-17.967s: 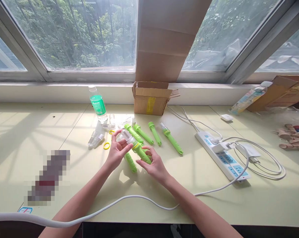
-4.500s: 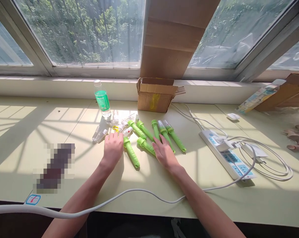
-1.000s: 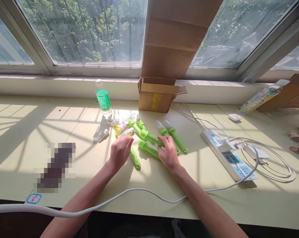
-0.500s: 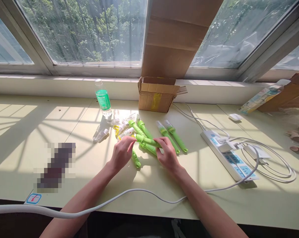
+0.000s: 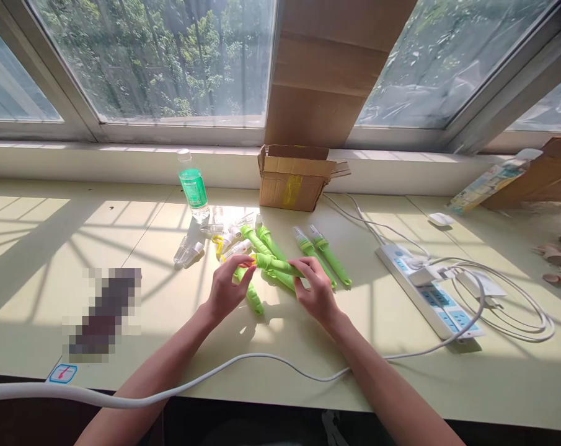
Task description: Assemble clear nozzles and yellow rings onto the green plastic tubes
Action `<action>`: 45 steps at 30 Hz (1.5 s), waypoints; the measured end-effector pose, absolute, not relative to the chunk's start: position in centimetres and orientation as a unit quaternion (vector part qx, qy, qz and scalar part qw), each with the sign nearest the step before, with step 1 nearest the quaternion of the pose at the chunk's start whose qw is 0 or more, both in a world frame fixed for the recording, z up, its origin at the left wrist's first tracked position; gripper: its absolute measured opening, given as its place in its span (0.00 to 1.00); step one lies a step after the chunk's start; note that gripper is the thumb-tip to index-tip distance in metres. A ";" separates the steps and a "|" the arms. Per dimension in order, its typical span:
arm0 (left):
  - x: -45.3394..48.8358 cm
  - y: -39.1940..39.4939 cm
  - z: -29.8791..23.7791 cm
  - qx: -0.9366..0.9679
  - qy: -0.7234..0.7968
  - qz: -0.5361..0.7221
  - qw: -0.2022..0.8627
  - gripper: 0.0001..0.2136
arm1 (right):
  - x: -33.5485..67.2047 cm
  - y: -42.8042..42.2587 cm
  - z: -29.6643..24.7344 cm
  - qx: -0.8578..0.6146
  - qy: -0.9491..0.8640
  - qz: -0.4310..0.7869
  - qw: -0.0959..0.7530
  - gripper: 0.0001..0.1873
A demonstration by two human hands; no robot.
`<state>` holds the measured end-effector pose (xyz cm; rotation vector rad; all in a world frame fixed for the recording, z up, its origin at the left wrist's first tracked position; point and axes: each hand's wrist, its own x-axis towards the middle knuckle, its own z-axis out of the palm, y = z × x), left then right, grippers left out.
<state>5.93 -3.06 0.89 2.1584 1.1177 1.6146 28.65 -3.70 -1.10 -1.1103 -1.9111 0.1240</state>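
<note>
My right hand [image 5: 315,290] grips the plain end of a green plastic tube [image 5: 279,265] between thumb and fingers. At the tube's collared left end, my left hand [image 5: 228,286] is closed in a pinch. A small yellow bit shows by those fingertips, but what they hold is mostly hidden. Under and behind the held tube lie several more green tubes [image 5: 271,243], partly covered. Two green tubes with clear tips [image 5: 330,255] rest side by side to the right. Clear plastic caps [image 5: 183,254] and white-and-yellow small parts [image 5: 222,241] lie to the left.
A water bottle [image 5: 194,189] and an open cardboard box [image 5: 292,183] stand near the windowsill. On the right is a power strip [image 5: 429,294] with plugs and coiled cable. A white cable [image 5: 261,356] crosses in front of my forearms. A blurred dark object [image 5: 104,313] lies left.
My left fingertips have shifted slightly at the tube's end, so more of its collar shows. My right hand keeps its hold, almost unmoved.
</note>
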 end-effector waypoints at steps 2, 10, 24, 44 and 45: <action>6.0 -3.1 1.0 0.728 0.383 0.556 0.119 0.07 | 28.6 -3.7 -1.1 -0.449 -0.773 0.046 0.445 0.20; 6.1 -3.1 1.2 0.713 0.388 0.560 0.167 0.11 | 28.6 -3.6 -1.0 -0.439 -0.775 0.022 0.454 0.20; 5.7 -2.8 2.1 0.714 0.366 0.568 0.183 0.04 | 28.6 -3.7 -1.2 -0.430 -0.768 0.013 0.474 0.23; 5.9 -3.0 1.9 0.707 0.359 0.580 0.185 0.05 | 28.4 -3.9 -1.0 -0.411 -0.768 -0.001 0.492 0.24; 5.9 -3.0 1.9 0.708 0.359 0.580 0.185 0.04 | 28.4 -3.9 -1.0 -0.411 -0.768 -0.001 0.491 0.24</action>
